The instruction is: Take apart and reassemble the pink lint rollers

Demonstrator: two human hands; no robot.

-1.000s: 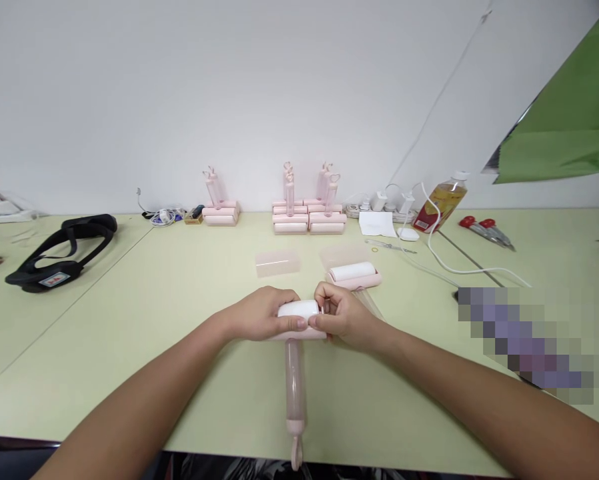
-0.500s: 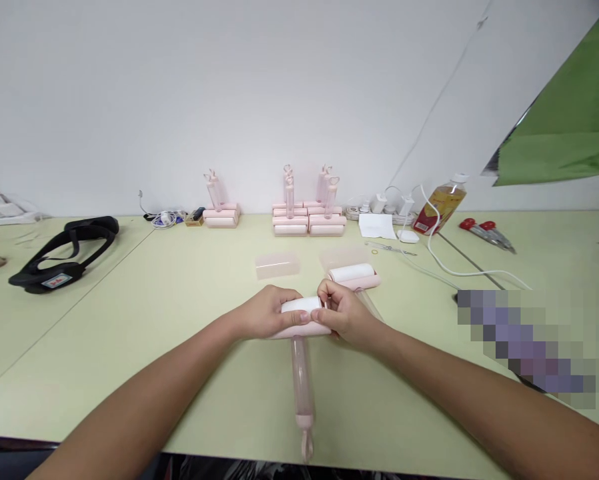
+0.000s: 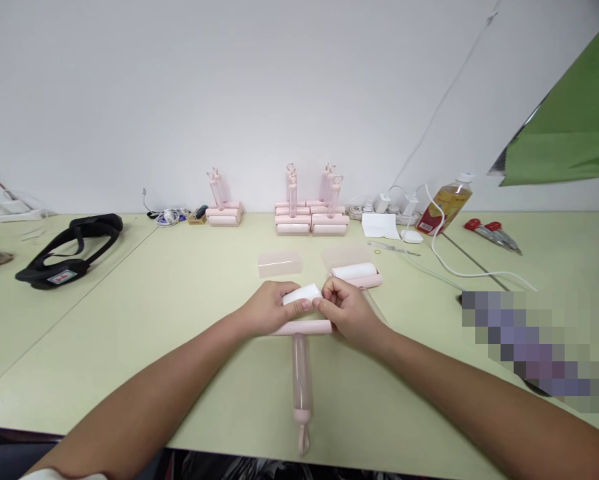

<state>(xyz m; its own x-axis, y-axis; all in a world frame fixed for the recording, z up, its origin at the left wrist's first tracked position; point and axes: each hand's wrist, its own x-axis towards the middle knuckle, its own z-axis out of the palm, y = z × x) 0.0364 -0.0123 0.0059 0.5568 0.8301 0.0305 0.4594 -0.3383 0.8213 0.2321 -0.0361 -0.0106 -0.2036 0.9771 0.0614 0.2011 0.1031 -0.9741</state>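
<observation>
White roll: a smooth white cylindrical roll [image 3: 302,293], tilted and raised at its right end, sits between both hands above the near side of a pale green table [image 3: 219,393].
Left hand: the left hand [image 3: 268,308] grips the roll, thumb across its front.
Right hand: the right hand [image 3: 352,313], fingers curled, pinches at the roll's right end; what lies inside the pinch cannot be told.
Pink roller: a pale pink plastic roller head [image 3: 304,327] lies just below the roll, its clear pink-tinted handle [image 3: 301,373] pointing toward the person.
Slip risk: the roll could slide or drop, likely if the left thumb eases while the right fingertips pull at the smooth end.
Crease risk: the roll's white surface could dent or tear, should the pinch bear too hard on its edge.
Knock risk: the right hand is near a second pink roller bearing a white roll [image 3: 354,271]; a backward sweep might nudge it.
Count, near: two white rolls, two pink rollers, two translucent pink plastic covers [image 3: 279,264].
Count, far: three groups of upright pink rollers [image 3: 328,223], exact number hidden by overlap; one amber drink bottle [image 3: 444,207]; one black strap headset [image 3: 72,253].
</observation>
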